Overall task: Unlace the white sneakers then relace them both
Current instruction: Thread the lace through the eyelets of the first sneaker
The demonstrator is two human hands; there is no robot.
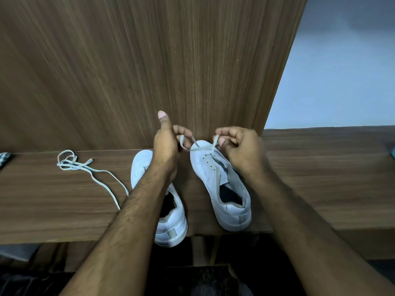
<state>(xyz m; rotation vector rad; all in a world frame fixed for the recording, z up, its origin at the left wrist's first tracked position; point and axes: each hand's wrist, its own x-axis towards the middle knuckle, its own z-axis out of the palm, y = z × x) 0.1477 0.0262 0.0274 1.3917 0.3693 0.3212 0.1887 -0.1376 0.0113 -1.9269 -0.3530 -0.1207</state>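
Observation:
Two white sneakers stand toes-away on a wooden shelf [64,210]. The right sneaker [226,189] carries a white lace [201,148] running through its eyelets nearest the toe only. My left hand [168,142] pinches one end of that lace above the toe, thumb pointing up. My right hand [239,146] pinches the other end over the eyelets. The left sneaker [173,223] sits under my left forearm with no lace visible in it; its heel overhangs the shelf's front edge. A second loose lace [85,167] lies tangled on the shelf at the left.
A tall wooden panel [149,60] rises directly behind the shoes. A pale blue wall [342,82] shows at the right. A patterned cloth [4,157] peeks in at the far left edge. Below the shelf's front edge it is dark.

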